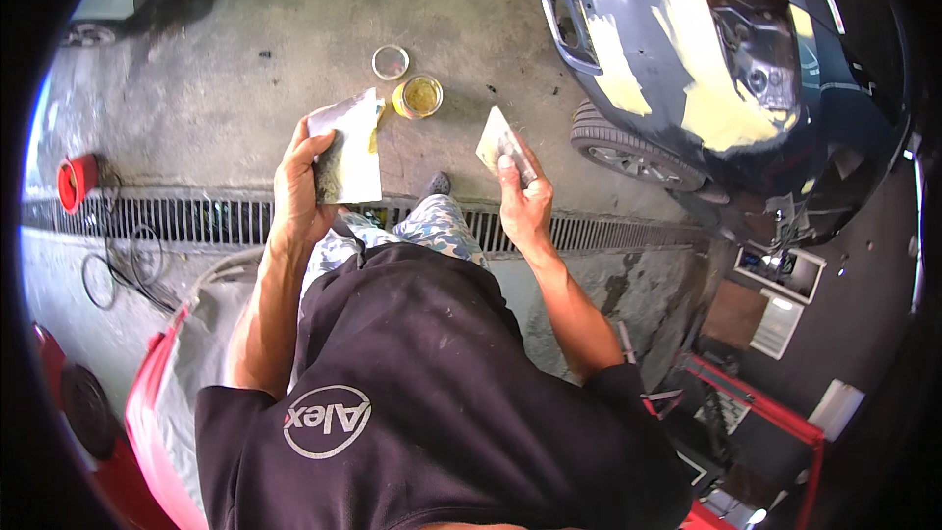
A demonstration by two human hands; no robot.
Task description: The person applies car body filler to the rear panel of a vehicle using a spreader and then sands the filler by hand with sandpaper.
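My left hand is closed around the edge of a flat mixing board, pale and grey with yellowish smears along its right side. In my right hand is a flat, whitish putty spreader, its pointed corner turned up and away and my thumb pressed on its face. On the floor beyond the board stands an uncovered yellow can with yellowish paste inside. Its apparent round lid lies just behind it, to the left.
At the right stands a dark car with cream filler patches around an exposed lamp opening. A drain grate crosses the floor under me. To the left are a red object and loose black cables. Shelving with red rails stands lower right.
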